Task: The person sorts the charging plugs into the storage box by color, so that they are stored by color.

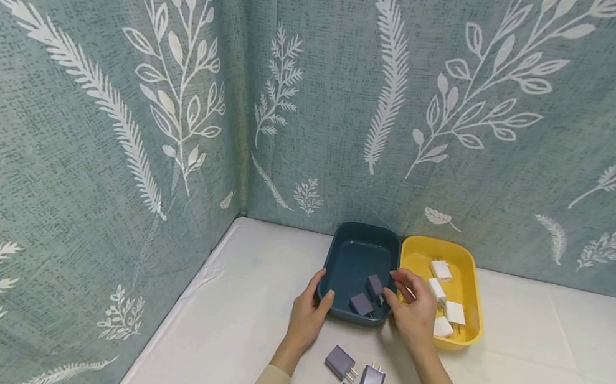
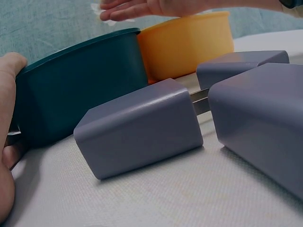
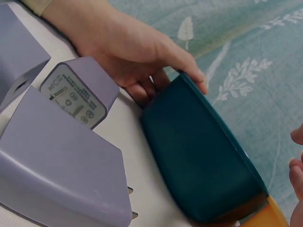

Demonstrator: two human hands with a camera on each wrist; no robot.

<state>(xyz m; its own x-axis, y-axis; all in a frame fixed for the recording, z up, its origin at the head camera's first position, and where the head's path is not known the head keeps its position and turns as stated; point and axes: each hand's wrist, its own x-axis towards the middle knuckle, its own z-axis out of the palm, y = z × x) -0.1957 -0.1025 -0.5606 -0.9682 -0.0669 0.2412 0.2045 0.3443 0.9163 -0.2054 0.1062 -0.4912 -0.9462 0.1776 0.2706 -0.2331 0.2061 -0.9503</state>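
Note:
My left hand (image 1: 306,317) grips the front left corner of a dark teal plastic bin (image 1: 361,247). In the right wrist view its thumb lies on the rim, with the other fingers against the outer wall. Two purple charger plugs, one (image 1: 362,304) at the front wall and one (image 1: 374,286) nearer the right side, lie inside. Over the bin's right rim hovers my right hand (image 1: 417,307), thumb and fingers parted with nothing between them, close to the second plug. In front of the bin, several more purple charger plugs (image 1: 341,362) lie on the table.
A yellow bin (image 1: 474,297) stands against the teal bin's right side, holding several white charger plugs (image 1: 455,312). White cloth covers the table (image 1: 544,354). A leaf-patterned curtain (image 1: 329,94) hangs behind and at the left.

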